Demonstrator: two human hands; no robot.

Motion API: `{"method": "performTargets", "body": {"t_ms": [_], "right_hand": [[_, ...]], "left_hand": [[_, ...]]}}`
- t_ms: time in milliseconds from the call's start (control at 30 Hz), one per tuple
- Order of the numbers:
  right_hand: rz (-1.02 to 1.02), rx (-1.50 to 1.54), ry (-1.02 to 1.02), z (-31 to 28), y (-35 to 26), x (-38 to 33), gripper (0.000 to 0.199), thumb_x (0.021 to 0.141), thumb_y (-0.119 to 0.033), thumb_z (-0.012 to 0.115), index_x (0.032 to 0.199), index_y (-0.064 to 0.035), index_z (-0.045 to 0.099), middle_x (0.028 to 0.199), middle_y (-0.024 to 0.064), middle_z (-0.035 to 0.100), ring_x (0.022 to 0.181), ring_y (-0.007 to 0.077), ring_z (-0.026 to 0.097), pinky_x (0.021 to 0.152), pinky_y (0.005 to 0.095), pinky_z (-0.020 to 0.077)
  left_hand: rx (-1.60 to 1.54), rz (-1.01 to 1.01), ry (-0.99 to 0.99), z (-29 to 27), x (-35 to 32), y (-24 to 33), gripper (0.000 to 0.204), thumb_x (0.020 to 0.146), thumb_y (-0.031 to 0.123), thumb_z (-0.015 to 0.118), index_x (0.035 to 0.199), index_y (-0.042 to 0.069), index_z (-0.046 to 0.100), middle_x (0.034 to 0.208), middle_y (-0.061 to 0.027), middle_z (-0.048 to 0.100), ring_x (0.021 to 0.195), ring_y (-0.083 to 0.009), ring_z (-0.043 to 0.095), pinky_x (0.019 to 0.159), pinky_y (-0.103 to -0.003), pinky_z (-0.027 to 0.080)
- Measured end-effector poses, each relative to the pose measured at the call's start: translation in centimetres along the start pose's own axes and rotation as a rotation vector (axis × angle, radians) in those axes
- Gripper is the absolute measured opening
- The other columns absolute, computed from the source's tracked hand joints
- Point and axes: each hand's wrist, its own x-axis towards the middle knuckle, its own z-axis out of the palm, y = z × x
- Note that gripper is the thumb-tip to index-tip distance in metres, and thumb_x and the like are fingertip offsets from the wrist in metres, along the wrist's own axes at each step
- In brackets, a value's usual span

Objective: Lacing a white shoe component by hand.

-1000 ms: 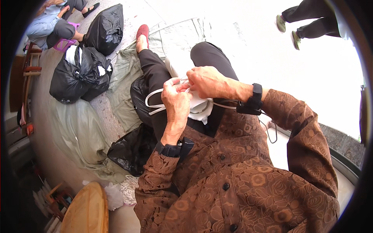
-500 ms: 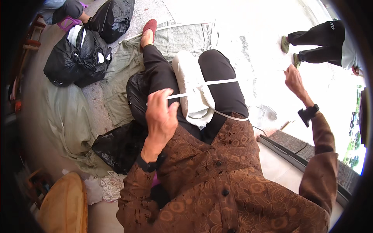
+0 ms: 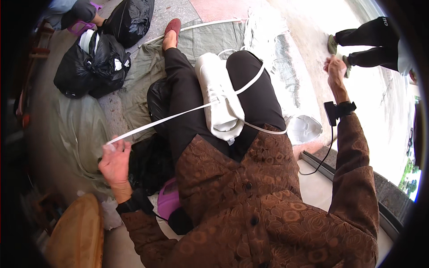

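A white shoe point(image 3: 210, 78) lies across my lap between my thighs, its opening toward me. Far out to the left, my left hand point(image 3: 115, 165) pinches a flat white shoelace point(image 3: 163, 120), which runs taut from the shoe's eyelets over my left thigh. Other stretches of lace fall slack to the right, one over my right knee and one along the hem of my brown jacket. My right hand point(image 3: 336, 71) is raised at the far right with its fingers curled closed. Whatever it may hold does not show against the bright floor.
Black plastic bags point(image 3: 96, 62) stand at the upper left near a seated person. A grey-green cloth point(image 3: 219, 38) covers the floor ahead. A clear plastic bowl-like object point(image 3: 304, 129) sits right of my knee. At lower left is a round wooden board point(image 3: 76, 232). Another person's legs point(image 3: 366, 44) show upper right.
My left hand has swung left and toward me, drawing a longer length of lace out of the shoe. My right hand has risen slightly, and the lace over my right thigh has shifted toward the knee.
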Motion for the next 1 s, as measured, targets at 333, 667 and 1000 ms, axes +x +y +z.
{"method": "performTargets", "body": {"t_ms": [333, 667, 1000], "right_hand": [[0.261, 0.242, -0.75, 15.0, -3.3, -23.5, 0.032, 0.096, -0.016, 0.058, 0.116, 0.0081, 0.051, 0.104, 0.02, 0.063, 0.099, 0.0253, 0.065, 0.091, 0.0374, 0.051], [-1.384, -0.384, -1.556, 13.1, -3.1, -17.8, 0.012, 0.075, 0.002, 0.056, 0.086, -0.0026, 0.057, 0.063, 0.0096, 0.056, 0.061, 0.0319, 0.06, 0.061, 0.0392, 0.0487], [0.483, 0.787, -0.397, 8.1, -4.7, -4.9, 0.031, 0.103, -0.014, 0.045, 0.073, -0.0095, 0.041, 0.06, -0.0047, 0.024, 0.053, 0.0099, 0.021, 0.046, 0.028, 0.0183]], "left_hand": [[0.229, -0.011, 0.153, -1.5, 1.0, -0.9, 0.031, 0.106, 0.027, 0.048, 0.086, 0.005, 0.053, 0.076, -0.002, 0.046, 0.063, -0.0077, 0.038, 0.052, -0.024, 0.03], [1.252, 0.021, -0.162, 10.9, 5.2, -18.4, 0.018, 0.084, -0.002, 0.064, 0.102, -0.002, 0.062, 0.072, -0.0095, 0.067, 0.065, -0.0156, 0.064, 0.062, -0.029, 0.05], [1.69, 0.456, -0.094, 10.0, 6.5, -18.5, 0.011, 0.081, 0.002, 0.067, 0.082, 0.003, 0.055, 0.082, -0.0129, 0.059, 0.076, -0.0344, 0.061, 0.066, -0.045, 0.049]]}}
